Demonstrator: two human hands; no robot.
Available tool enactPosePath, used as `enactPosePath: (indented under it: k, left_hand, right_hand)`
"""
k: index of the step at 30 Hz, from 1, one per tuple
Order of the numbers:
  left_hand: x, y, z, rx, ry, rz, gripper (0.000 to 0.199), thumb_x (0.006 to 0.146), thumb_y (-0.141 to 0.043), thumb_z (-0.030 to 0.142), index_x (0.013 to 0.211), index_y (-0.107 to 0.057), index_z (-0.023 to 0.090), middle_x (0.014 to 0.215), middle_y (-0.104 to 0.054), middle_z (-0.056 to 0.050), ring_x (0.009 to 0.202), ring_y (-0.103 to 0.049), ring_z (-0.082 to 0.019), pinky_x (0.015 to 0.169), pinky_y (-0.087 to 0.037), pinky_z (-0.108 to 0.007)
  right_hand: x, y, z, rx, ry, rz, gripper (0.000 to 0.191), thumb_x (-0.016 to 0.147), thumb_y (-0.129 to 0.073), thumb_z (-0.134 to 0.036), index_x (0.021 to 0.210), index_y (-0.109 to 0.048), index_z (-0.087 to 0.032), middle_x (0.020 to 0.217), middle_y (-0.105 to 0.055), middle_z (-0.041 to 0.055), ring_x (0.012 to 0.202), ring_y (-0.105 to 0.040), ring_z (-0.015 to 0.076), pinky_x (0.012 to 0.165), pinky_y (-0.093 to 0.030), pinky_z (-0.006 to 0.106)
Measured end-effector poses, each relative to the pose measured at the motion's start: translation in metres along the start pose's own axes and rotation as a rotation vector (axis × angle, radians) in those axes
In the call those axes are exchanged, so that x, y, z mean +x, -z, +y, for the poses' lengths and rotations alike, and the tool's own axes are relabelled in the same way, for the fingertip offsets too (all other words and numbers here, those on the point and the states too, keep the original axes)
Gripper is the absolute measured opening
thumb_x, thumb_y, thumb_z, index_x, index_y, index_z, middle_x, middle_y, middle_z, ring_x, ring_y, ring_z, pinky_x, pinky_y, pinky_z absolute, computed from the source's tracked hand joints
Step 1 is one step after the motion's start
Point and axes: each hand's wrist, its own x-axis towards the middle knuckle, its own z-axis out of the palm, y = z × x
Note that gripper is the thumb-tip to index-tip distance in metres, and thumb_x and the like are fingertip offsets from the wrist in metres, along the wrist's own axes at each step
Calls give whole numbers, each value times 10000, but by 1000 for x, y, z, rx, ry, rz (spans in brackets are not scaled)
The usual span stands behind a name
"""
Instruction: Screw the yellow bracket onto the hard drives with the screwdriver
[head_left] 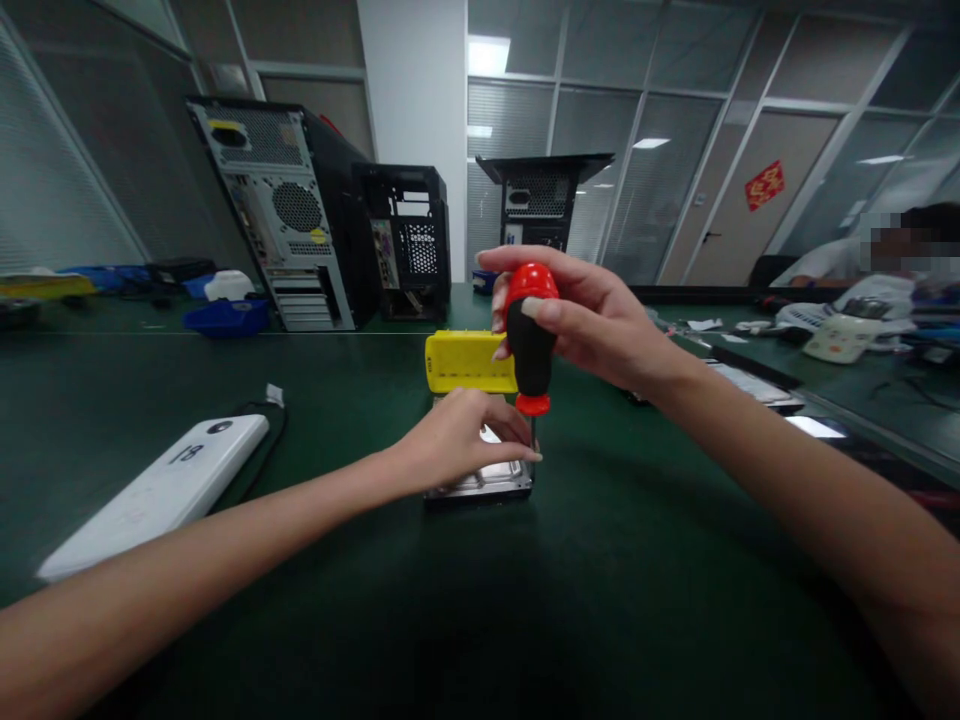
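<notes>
The right hand (604, 320) has its grip closed around the red-and-black handle of a screwdriver (532, 350), thumb on the near side and fingers behind. The tool stands upright, its thin shaft reaching down to the right edge of a silvery hard drive (484, 487); whether the tip sits in a screw is too small to tell. The left hand (461, 435) arches over the drive, thumb and fingertips beside the shaft; I cannot tell whether that grip pinches the shaft or only steadies the drive.

The drive lies flat beneath the left hand. It looks stiff and fairly dense for its size, its smooth metal cover probably a little slippery and its insides likely sensitive to knocks, so the side edges seem the best hold. The screwdriver looks light, best held by the thick of its handle.

The drive rests on a dark green, smooth-looking desk (337, 590). Just behind it stands a yellow plastic tray (469, 362). Well to its left lies a white device (161, 490); farther behind it stand a tall computer tower (322, 210), a smaller black case (416, 250) and another tower (536, 195). Far to its right, beyond a patterned container (844, 335), sits another person (817, 262), before glazed partitions and a door (750, 235).
</notes>
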Motion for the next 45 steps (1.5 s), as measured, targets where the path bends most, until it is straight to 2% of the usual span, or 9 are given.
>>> enactPosePath:
  k: [5, 10, 18, 22, 25, 31, 36, 41, 45]
  left_hand:
    - [0, 4, -1, 70, 14, -82, 261, 756, -656, 398, 881, -699, 173, 925, -698, -25, 873, -617, -176, 776, -429, -280]
    - [1, 1, -7, 224, -142, -246, 179, 810, -616, 337, 912, -709, 223, 981, -662, -30, 917, -580, -173, 812, -361, -289]
    - [7, 1, -16, 264, -225, -296, 178, 859, -554, 330, 936, -700, 264, 997, -651, -3, 943, -548, -159, 841, -269, -305]
    - [7, 1, -13, 308, -274, -311, 196, 888, -512, 328, 984, -677, 285, 1022, -648, 11, 991, -527, -158, 853, -221, -315]
    - [8, -3, -9, 372, -318, -340, 221, 872, -533, 353, 1044, -648, 274, 1050, -649, -4, 1043, -520, -179, 867, -211, -326]
    - [6, -19, -4, 651, -452, -310, 179, 875, -529, 271, 992, -650, 211, 1049, -663, -55, 1018, -549, -207, 917, -206, -387]
    - [0, -34, 0, 889, -586, -237, 177, 871, -495, 108, 912, -657, 170, 1032, -674, -54, 1061, -533, -218, 952, -211, -421]
    - [-9, -42, 0, 946, -630, -144, 203, 885, -470, 108, 890, -665, 164, 1020, -680, -47, 998, -565, -197, 945, -254, -401]
    - [-14, -46, -2, 962, -607, -76, 209, 885, -464, 112, 950, -658, 153, 1047, -670, -47, 1038, -549, -212, 931, -273, -411]
  right_hand:
    - [0, 6, -7, -25, 28, 46, 358, 835, -537, -307, 1183, -525, -224, 1045, -568, 16, 947, -571, 121, 810, -504, 245]
    - [1, 11, -11, 52, 48, 78, 362, 839, -543, -305, 1191, -524, -222, 969, -564, 11, 857, -577, 106, 779, -523, 249]
    - [1, 12, -9, 49, 57, 96, 348, 826, -567, -308, 1161, -544, -218, 960, -550, 10, 853, -566, 106, 787, -529, 255]
    - [0, 14, -11, 75, 115, 60, 353, 837, -557, -253, 1174, -535, -151, 956, -531, 25, 843, -568, 112, 758, -548, 275]
    - [-1, 16, -19, 42, 125, 78, 320, 841, -540, -221, 1154, -550, -156, 937, -537, 18, 844, -565, 118, 741, -557, 285]
    - [-3, 23, -35, -42, 135, 172, 293, 825, -531, -201, 1112, -588, -187, 903, -531, 5, 817, -539, 122, 684, -560, 262]
    - [-3, 24, -38, -61, 175, 170, 293, 782, -587, -189, 1075, -607, -183, 1137, -524, 20, 792, -540, 114, 658, -566, 259]
    - [-5, 22, -40, -98, 203, 169, 297, 789, -597, -240, 1077, -601, -166, 1098, -546, 45, 807, -543, 122, 672, -567, 266]
    - [-6, 23, -38, -115, 204, 180, 300, 807, -575, -235, 1099, -582, -165, 1210, -519, 46, 895, -543, 137, 703, -568, 263]
